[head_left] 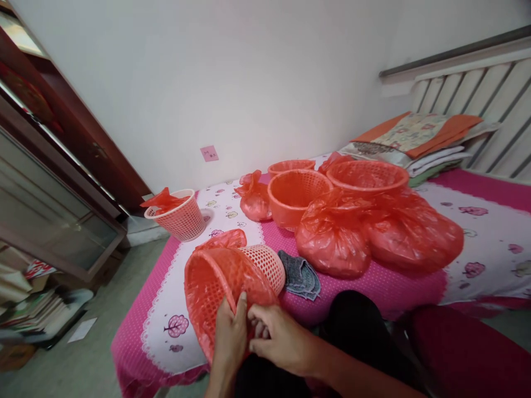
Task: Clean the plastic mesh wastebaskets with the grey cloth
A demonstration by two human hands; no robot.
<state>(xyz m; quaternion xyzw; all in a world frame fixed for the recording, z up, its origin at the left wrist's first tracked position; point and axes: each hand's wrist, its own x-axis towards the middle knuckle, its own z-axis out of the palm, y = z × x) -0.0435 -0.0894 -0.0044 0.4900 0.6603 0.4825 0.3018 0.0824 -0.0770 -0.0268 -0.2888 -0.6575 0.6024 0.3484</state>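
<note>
A pink mesh wastebasket (265, 262) lies tipped on its side at the edge of the bed, its mouth turned to the left. A thin red plastic bag (244, 271) lines it and is folded over the rim. My left hand (230, 334) grips the rim, thumb on the outside over the bag, other fingers hidden inside. Just to its right, my right hand (277, 334) is closed, with curled fingers pinching the bag's folded edge; the exact grip is partly hidden. A grey-blue folded cloth (299, 275) rests beside the wastebasket's base.
Several orange-red baskets (298, 190) and knotted red bags (336, 243) stand at the back and right of the bed (166, 331). A pale pink wastebasket (180, 218) holding a red bag stands at the left edge. Folded bedding (418, 138) lies near the radiator (489, 105).
</note>
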